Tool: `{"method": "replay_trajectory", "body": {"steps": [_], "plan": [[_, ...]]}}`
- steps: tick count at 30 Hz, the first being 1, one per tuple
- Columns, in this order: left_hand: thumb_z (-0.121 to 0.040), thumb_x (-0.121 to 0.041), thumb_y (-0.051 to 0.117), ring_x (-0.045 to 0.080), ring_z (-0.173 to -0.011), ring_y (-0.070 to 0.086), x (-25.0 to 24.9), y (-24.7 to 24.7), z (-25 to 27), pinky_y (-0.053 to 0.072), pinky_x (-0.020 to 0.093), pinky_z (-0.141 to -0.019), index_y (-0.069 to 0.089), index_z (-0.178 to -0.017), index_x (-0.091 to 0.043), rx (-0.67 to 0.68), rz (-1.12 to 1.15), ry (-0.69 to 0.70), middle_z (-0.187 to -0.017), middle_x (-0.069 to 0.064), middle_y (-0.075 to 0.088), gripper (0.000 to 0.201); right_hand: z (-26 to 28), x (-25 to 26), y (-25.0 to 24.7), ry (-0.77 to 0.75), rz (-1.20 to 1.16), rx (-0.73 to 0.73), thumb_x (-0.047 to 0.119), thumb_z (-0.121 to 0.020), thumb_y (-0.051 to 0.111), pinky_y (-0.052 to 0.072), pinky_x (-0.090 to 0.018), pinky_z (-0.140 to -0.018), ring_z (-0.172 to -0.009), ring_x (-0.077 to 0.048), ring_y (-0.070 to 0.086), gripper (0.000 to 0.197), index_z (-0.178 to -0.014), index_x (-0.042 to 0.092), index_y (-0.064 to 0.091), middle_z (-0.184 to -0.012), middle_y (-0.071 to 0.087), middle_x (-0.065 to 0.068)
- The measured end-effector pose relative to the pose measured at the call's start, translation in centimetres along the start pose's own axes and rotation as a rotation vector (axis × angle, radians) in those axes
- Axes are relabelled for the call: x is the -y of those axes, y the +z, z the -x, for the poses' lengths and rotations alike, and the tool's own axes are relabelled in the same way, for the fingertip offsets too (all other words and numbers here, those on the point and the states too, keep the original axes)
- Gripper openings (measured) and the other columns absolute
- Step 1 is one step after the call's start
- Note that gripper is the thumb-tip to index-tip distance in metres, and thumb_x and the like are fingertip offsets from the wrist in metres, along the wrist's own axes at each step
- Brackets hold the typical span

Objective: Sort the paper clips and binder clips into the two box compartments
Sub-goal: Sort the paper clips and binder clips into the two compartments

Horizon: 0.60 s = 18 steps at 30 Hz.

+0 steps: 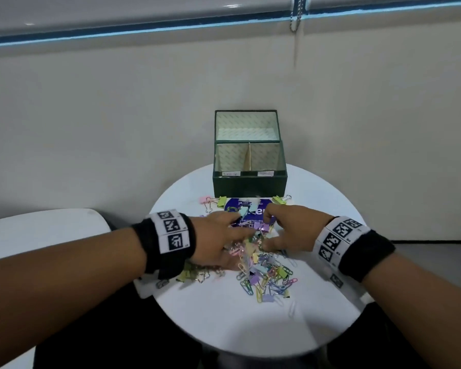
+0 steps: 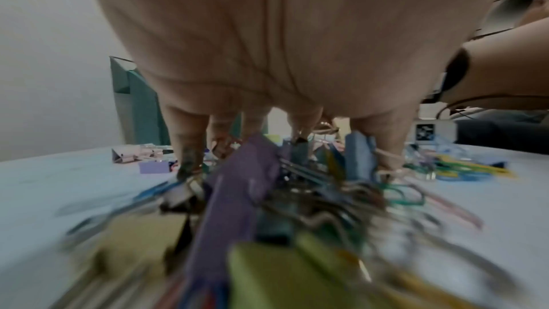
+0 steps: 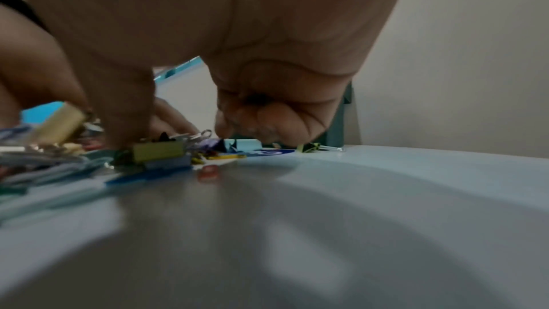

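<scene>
A heap of pastel paper clips and binder clips [image 1: 264, 275] lies mid-table on the round white table [image 1: 250, 339]. Behind it stands a dark green box [image 1: 249, 186], lid up, with a left compartment [image 1: 232, 158] and a right compartment [image 1: 265, 157], both showing bare lining. My left hand [image 1: 216, 235] is spread over the heap's left side, its fingers [image 2: 184, 140] pointing down among the clips beside a purple binder clip [image 2: 237, 185]. My right hand [image 1: 290, 230] is at the heap's far right; its fingers [image 3: 276, 116] are curled in with nothing seen inside, and its thumb [image 3: 124, 114] touches a yellow binder clip [image 3: 157, 150].
A blue printed packet [image 1: 253, 209] lies between the heap and the box. Loose binder clips, one pink [image 1: 204, 200] and two green [image 1: 222, 202] [image 1: 278, 200], sit by the box front. A white paper clip [image 1: 292, 310] lies nearer me. A second white table [image 1: 37, 233] stands left; a wall is close behind.
</scene>
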<state>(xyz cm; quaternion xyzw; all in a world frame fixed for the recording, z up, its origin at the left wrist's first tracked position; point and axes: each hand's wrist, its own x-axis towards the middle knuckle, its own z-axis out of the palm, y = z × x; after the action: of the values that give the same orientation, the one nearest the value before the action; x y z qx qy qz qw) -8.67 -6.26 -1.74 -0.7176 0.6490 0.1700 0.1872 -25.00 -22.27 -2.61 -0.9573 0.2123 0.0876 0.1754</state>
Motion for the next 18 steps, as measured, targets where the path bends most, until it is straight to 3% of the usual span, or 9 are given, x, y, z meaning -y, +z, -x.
{"method": "replay_trajectory", "body": {"steps": [3,5,8,10,13,16,18], "plan": [[-0.087,-0.074,0.046,0.026,-0.147,0.025,0.6,-1.3,-1.2,0.031,0.047,-0.117,0.009,-0.153,-0.046,-0.076,0.026,0.000,-0.163,-0.004,0.012,0.081,0.3,0.1,-0.3,0.010,-0.030,-0.127,0.063,-0.090,0.060,0.045,-0.032,-0.070,-0.084,-0.017,0.059,0.035,-0.105,0.036,0.044,-0.085,0.054,0.015],[-0.085,-0.072,0.052,0.022,-0.143,0.033,1.4,-2.3,-0.9,0.033,0.040,-0.116,0.018,-0.155,-0.040,-0.139,0.086,-0.015,-0.161,-0.003,0.019,0.084,1.7,0.7,-1.0,-0.037,-0.037,-0.177,0.066,-0.089,0.058,0.041,-0.030,-0.069,-0.081,-0.014,0.056,0.039,-0.110,0.035,0.045,-0.086,0.052,0.017],[-0.080,-0.069,0.062,0.016,-0.145,0.028,3.1,-3.0,1.8,0.028,0.033,-0.117,0.021,-0.155,-0.038,-0.198,0.157,-0.040,-0.162,-0.005,0.017,0.090,4.9,0.8,-0.4,-0.185,0.085,-0.107,0.084,-0.075,0.056,0.046,-0.035,-0.083,-0.094,-0.013,0.050,0.082,-0.136,0.030,0.043,-0.106,0.051,0.014],[-0.072,-0.071,0.070,0.015,-0.150,0.014,4.2,-2.0,4.1,0.019,0.034,-0.121,0.010,-0.156,-0.038,-0.109,0.165,-0.064,-0.165,-0.006,0.007,0.109,6.6,0.4,2.0,-0.283,0.346,-0.172,0.099,-0.070,0.036,0.052,-0.042,-0.077,-0.087,-0.018,0.048,0.113,-0.150,0.019,0.040,-0.104,0.052,0.001],[-0.053,-0.080,0.075,0.021,-0.152,-0.013,4.9,0.5,6.3,0.009,0.047,-0.124,-0.029,-0.147,-0.042,0.171,0.047,-0.138,-0.162,-0.005,-0.025,0.146,7.2,0.2,4.8,-0.239,0.483,-0.247,0.100,-0.073,0.022,0.046,-0.039,-0.056,-0.069,-0.024,0.050,0.119,-0.149,0.011,0.048,-0.086,0.055,-0.005],[-0.057,-0.084,0.068,0.028,-0.151,-0.017,4.0,2.5,5.6,0.007,0.050,-0.123,-0.037,-0.144,-0.036,0.200,-0.009,-0.146,-0.160,0.000,-0.032,0.144,5.6,-0.4,4.4,-0.209,0.526,-0.274,0.094,-0.079,0.017,0.036,-0.034,-0.053,-0.063,-0.024,0.048,0.112,-0.146,0.010,0.051,-0.079,0.054,-0.006],[-0.069,-0.085,0.057,0.032,-0.151,-0.014,3.1,2.9,4.2,0.007,0.048,-0.123,-0.034,-0.147,-0.032,0.143,0.003,-0.131,-0.161,0.005,-0.029,0.131,4.2,-0.3,2.9,-0.121,0.525,-0.207,0.095,-0.076,0.001,0.034,-0.032,-0.055,-0.066,-0.022,0.048,0.118,-0.150,0.015,0.047,-0.083,0.054,-0.005]]}}
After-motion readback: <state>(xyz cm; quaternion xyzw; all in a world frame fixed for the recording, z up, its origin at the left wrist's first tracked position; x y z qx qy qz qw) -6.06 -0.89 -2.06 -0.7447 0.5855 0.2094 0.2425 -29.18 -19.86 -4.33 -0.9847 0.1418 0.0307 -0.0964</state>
